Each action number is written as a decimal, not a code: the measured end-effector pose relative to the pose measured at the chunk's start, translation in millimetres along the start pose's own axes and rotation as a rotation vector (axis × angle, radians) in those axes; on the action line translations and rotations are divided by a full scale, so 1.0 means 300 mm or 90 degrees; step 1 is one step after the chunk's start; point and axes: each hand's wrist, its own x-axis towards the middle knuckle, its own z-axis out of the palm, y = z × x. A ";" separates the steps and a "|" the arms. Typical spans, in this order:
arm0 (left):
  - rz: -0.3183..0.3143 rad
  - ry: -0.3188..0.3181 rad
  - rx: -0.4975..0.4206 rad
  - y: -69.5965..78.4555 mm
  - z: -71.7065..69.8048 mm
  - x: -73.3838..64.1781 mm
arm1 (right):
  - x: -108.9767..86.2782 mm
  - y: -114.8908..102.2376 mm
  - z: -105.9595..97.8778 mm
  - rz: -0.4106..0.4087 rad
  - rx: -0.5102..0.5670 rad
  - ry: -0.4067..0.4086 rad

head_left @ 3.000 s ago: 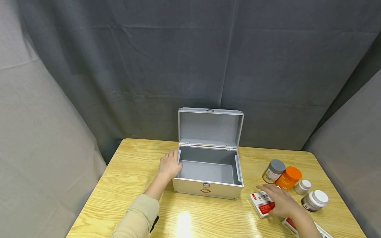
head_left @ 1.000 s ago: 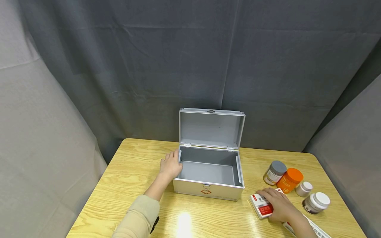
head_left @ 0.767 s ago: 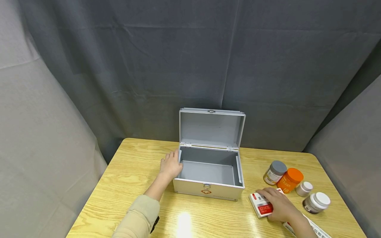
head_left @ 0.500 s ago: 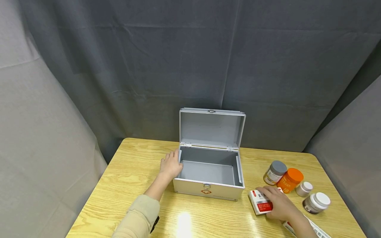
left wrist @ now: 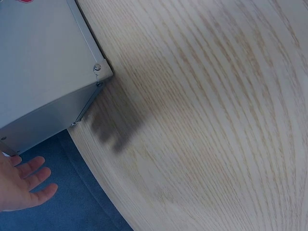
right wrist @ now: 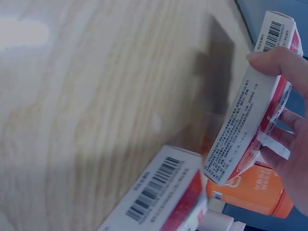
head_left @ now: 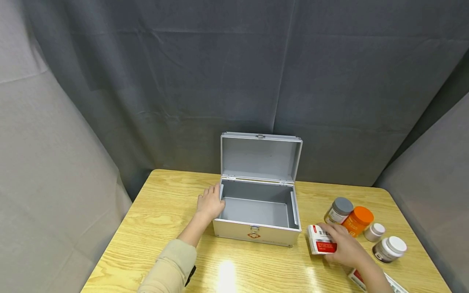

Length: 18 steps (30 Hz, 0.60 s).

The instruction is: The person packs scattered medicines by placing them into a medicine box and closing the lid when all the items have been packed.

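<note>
A silver metal first-aid box (head_left: 234, 230) with a red cross stands with its lid raised and nothing inside. My left hand (head_left: 210, 203) rests on its left rim, thumb over the inner side. In the left wrist view the fingers (left wrist: 36, 179) of that hand lie loosely extended outside the wall. To the right of the first-aid box, my right hand (head_left: 344, 246) grips a white and red medicine box (head_left: 320, 240) between thumb and fingers. In the right wrist view this medicine box (right wrist: 245, 115) is tilted, raised from the table with its shadow beside it.
Beyond my right hand stand a grey-lidded jar (head_left: 338, 209), an orange jar (head_left: 358, 221), a small white bottle (head_left: 374, 232) and a white-lidded jar (head_left: 389, 249). Another medicine box (head_left: 357, 278) lies under my right forearm. Grey curtains (head_left: 183, 81) surround the wooden table (head_left: 165, 191).
My right hand has closed on the medicine box and tipped it up, turning it and shifting it slightly away from me. The left hand and the first-aid box have stayed in place.
</note>
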 end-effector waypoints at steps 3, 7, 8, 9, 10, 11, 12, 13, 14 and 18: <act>-0.001 0.003 0.001 -0.001 0.000 0.001 | 0.010 -0.006 -0.014 -0.016 0.013 0.026; 0.001 0.006 -0.002 -0.001 0.000 0.000 | 0.021 -0.015 -0.035 -0.018 0.018 0.036; 0.001 0.004 0.000 -0.001 0.000 0.000 | 0.024 -0.017 -0.040 -0.015 0.019 0.035; 0.001 0.001 0.001 -0.001 -0.001 0.000 | 0.026 -0.019 -0.045 -0.012 0.023 0.033; 0.001 0.000 0.001 -0.001 0.000 0.000 | 0.028 -0.021 -0.050 -0.006 0.025 0.031; 0.001 -0.002 0.001 -0.001 0.000 0.000 | 0.030 -0.023 -0.055 -0.001 0.029 0.030; 0.001 -0.004 0.001 -0.001 0.000 -0.001 | 0.032 -0.025 -0.059 0.001 0.032 0.031; 0.000 -0.006 0.001 -0.001 0.000 0.000 | 0.034 -0.027 -0.063 0.005 0.036 0.030; -0.001 -0.007 0.002 -0.001 0.000 0.000 | 0.036 -0.028 -0.067 0.008 0.037 0.031; 0.001 -0.005 0.000 0.001 -0.002 0.000 | 0.044 -0.037 -0.083 0.015 0.046 0.034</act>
